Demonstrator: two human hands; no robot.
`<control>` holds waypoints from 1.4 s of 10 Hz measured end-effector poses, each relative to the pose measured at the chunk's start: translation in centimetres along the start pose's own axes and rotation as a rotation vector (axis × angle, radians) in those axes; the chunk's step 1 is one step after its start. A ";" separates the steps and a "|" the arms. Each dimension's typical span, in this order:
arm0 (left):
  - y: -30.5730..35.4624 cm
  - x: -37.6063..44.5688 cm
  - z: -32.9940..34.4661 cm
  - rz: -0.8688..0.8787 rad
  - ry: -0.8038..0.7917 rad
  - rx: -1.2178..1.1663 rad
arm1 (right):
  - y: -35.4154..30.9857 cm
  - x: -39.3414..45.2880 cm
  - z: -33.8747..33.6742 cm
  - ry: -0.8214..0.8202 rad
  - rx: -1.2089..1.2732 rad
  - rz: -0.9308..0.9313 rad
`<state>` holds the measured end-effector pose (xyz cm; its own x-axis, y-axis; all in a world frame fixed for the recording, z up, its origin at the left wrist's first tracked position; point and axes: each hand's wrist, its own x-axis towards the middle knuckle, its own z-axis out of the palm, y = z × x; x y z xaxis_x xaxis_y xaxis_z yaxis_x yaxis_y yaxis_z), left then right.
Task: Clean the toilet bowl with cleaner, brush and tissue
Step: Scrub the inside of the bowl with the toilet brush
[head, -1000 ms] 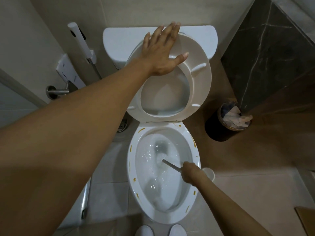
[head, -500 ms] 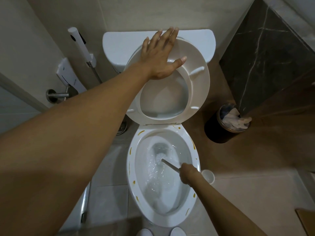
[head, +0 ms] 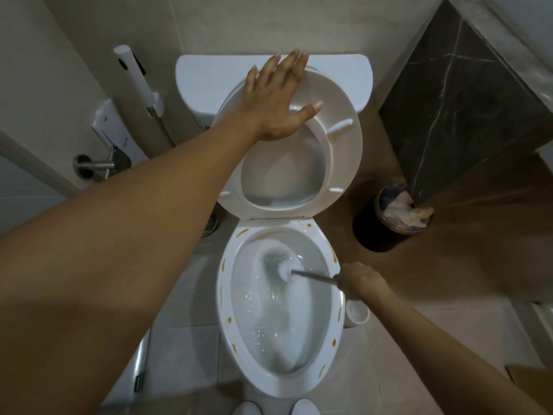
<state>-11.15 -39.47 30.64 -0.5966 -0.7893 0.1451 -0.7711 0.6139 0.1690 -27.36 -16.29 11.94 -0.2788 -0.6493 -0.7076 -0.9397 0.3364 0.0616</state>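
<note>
White porcelain toilet bowl (head: 227, 319), your left hand (head: 276, 100) flat, fingers straight, on the raised seat (head: 344, 145), your right hand (head: 360, 281) grasping the brush (head: 311, 275) inside the bowl.

The brush head (head: 276, 266) has swept up the bowl (head: 227, 310): a second ago it sat near the middle of the water, now it works the upper part, blurred against the porcelain. The handle has swung from a slant to nearly level, and the right hand (head: 360, 281) gripping it has come out over the right rim. The water (head: 269, 310) churns whiter and wider. Up top, the left hand (head: 278, 103) on the raised seat (head: 344, 151) has barely shifted.
</note>
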 end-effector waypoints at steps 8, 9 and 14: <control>0.0 0.0 -0.1 0.000 0.001 -0.007 | 1.4 -1.5 -3.8 0.025 -0.019 0.043; 0.0 0.0 0.0 -0.002 0.002 -0.006 | 1.5 -1.6 -3.3 -0.046 -0.063 0.046; -0.1 0.0 0.0 -0.006 0.006 -0.010 | -3.1 -0.7 0.4 0.099 0.034 -0.132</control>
<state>-11.08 -39.47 30.64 -0.5907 -0.7929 0.1497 -0.7723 0.6093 0.1797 -24.12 -16.60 11.95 -0.1735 -0.7529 -0.6348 -0.9626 0.2659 -0.0523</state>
